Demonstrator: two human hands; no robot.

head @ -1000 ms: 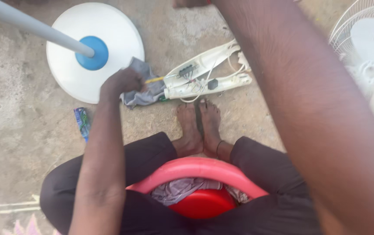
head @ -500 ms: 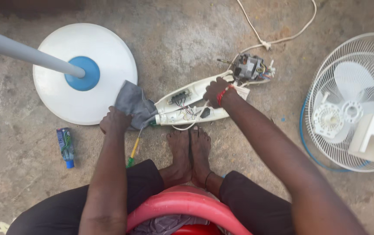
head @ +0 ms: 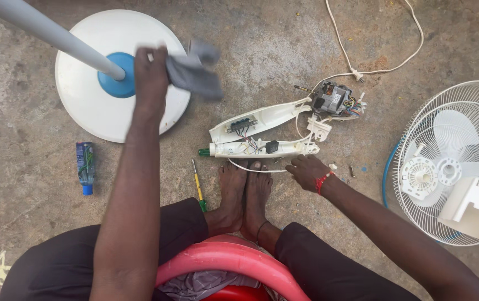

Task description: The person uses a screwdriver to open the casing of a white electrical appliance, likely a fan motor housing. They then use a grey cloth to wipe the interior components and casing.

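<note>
grey cloth [head: 195, 72]: gripped in the closed left hand [head: 150, 72], now raised over the round white fan base [head: 83, 117], beside the blue collar [head: 114, 83] of the pole [head: 44, 30]. half a second ago this cloth was pressed against the near end of the opened white control housing [head: 261, 134]; it has since moved up and away. right hand [head: 306, 170]: lowered to the concrete just beside the housing, fingers loosely curled, gripping nothing; earlier it was up at the motor [head: 333, 100]. judgement: wiping has shifted from housing to base. yellow screwdriver [head: 197, 187] lies near the feet.
</note>
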